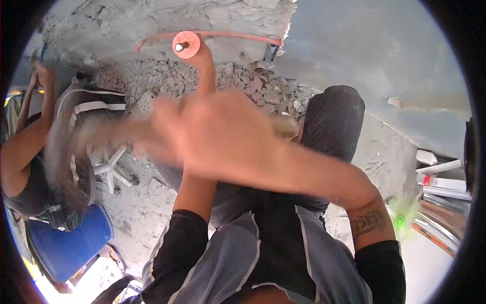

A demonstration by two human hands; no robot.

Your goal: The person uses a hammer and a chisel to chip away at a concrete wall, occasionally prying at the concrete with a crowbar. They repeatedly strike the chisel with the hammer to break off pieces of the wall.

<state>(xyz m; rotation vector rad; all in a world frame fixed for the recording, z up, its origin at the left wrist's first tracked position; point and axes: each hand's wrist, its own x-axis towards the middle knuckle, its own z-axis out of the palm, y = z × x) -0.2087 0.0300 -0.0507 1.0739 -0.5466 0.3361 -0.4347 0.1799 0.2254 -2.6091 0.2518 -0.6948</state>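
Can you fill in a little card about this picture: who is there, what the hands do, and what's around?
people: a person in a black and grey shirt, head under dark cloth; another person at far left
raised hand: finger pressing an orange disc with a metal pin on the rough wall
other hand: blurred by motion, grip unclear
nearby: orange tube, rubble, blue barrel
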